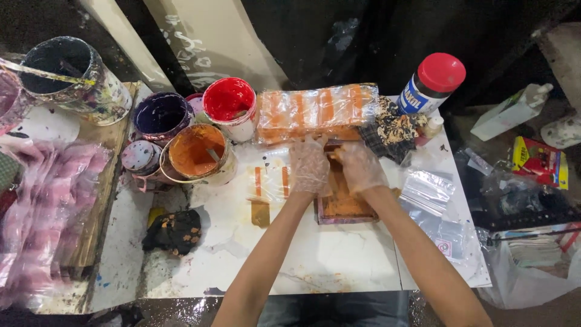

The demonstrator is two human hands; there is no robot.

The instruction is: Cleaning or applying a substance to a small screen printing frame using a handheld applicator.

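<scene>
Paint pots of orange and red sit left on the counter, a printed orange-striped bag lies done, and both gloved hands, left hand and right hand, grasp something orange-stained over the small printing frame, mid-job, bagged stack behind.

Red-capped white bottle with blue label far right; yellow-red packet beyond table edge.
</scene>
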